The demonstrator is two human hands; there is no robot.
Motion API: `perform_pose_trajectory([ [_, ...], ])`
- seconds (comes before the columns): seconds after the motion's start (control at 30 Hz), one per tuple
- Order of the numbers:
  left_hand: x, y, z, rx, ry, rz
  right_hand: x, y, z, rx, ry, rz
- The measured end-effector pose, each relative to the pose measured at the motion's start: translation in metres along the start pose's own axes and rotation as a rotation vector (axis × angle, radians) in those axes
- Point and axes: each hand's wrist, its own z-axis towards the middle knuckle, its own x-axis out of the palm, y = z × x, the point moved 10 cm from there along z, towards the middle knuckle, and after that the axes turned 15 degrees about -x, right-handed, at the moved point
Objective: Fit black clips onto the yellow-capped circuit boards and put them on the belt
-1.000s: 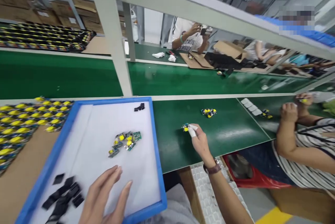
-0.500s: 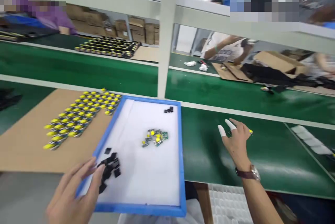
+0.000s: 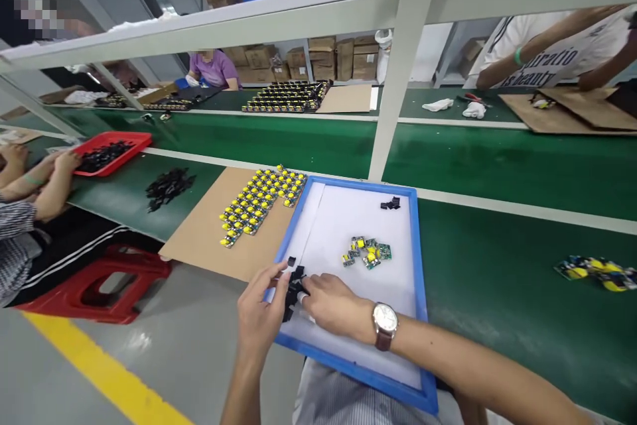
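Note:
My left hand [image 3: 261,309] is over the lower left edge of a blue-framed white tray [image 3: 308,342], thumb and index finger apart beside a heap of small black pieces [image 3: 293,289]. From the right, my right hand [image 3: 331,302] reaches into the same heap, its fingers pinched at a black piece; the tips are partly hidden. One black piece [image 3: 291,260] lies just above the heap. Small circuit boards with yellow parts [image 3: 368,251] sit mid-tray. A few more black pieces [image 3: 391,203] are at its upper right.
Left of the tray, rows of yellow-topped boards [image 3: 259,196] stand on cardboard [image 3: 199,246]. Further left are loose black pieces [image 3: 169,187], a red tray [image 3: 142,144] and a co-worker's hands [image 3: 67,163]. More boards [image 3: 597,272] lie right. A pale post [image 3: 398,80] rises behind the tray.
My right hand has come from the green bench at the right to the black heap, leaving boards there. My left hand stays by the heap. The view has turned left.

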Motion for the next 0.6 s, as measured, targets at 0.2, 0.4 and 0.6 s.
perform_pose_trajectory([
  [0.2,0.023,-0.018,0.012,0.116,0.136,-0.031,0.001,-0.008,-0.002,0.123,-0.006,-0.018],
  [0.4,0.07,-0.06,0.008,0.351,0.352,0.074,-0.048,-0.007,-0.049,0.237,-0.049,0.061],
  [0.6,0.131,-0.11,-0.01,0.619,0.513,0.319,-0.087,-0.025,-0.149,0.618,-0.506,0.497],
])
